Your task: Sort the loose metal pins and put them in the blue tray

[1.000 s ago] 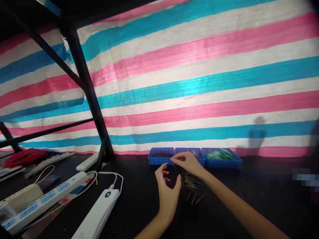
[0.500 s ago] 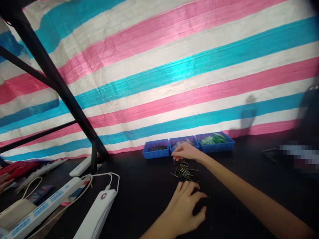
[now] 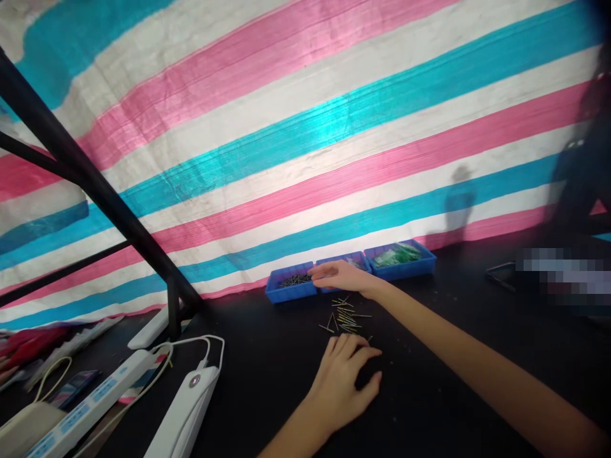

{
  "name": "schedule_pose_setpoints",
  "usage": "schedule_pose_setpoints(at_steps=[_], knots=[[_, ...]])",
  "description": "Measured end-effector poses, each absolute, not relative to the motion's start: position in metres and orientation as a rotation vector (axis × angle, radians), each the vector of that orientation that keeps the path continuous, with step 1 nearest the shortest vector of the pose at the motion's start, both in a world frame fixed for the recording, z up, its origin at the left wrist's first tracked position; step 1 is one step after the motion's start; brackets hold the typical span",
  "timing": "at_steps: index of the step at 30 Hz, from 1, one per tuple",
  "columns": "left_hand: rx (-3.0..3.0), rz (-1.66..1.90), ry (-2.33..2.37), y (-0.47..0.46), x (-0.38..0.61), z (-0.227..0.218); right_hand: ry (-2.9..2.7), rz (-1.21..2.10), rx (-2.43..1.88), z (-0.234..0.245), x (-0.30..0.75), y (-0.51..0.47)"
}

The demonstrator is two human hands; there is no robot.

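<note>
My right hand [image 3: 341,275] reaches over the inner edges of the left blue tray [image 3: 292,294] and the middle blue tray [image 3: 341,257]. Its fingers are stretched out, and I make out nothing between them. Small dark, thin metal pieces that look like screws [image 3: 294,280] fill the left tray. My left hand [image 3: 341,375] rests on the black table with its fingers spread. Just beyond its fingertips lies a loose pile of similar thin screws [image 3: 345,316], some with a yellowish shine. The middle tray's contents are mostly hidden by my right hand.
A right-hand blue tray [image 3: 403,272] holds green and clear plastic packets [image 3: 398,254]. A white power bank-like box [image 3: 184,407] with a cable and a power strip [image 3: 90,401] lie at left. A black metal frame [image 3: 109,203] stands before the striped sheet [image 3: 286,178].
My right hand has moved from beside the pile, where its fingertips were pinched, up and left to the left tray, fingers now extended. My left hand stays by the pile; the view has shifted slightly.
</note>
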State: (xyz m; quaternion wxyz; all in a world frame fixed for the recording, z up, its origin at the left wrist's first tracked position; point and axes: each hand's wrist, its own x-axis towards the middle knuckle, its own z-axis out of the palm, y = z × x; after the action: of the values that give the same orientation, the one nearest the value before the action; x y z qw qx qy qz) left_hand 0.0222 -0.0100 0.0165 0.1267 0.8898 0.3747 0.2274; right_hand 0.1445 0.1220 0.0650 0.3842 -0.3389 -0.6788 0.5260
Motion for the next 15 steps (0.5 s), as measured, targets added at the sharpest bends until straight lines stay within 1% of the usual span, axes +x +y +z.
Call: schedule_pose_setpoints(at_steps=[7,15], knots=[[2.619,0.748,1.231,-0.001,0.017,0.011,-1.902,1.062,-0.898,0.087,0.162,0.115],[2.575,0.8,1.262,0.0,0.017,0.01,-1.982,0.816,-0.981,0.103,0.163,0.097]])
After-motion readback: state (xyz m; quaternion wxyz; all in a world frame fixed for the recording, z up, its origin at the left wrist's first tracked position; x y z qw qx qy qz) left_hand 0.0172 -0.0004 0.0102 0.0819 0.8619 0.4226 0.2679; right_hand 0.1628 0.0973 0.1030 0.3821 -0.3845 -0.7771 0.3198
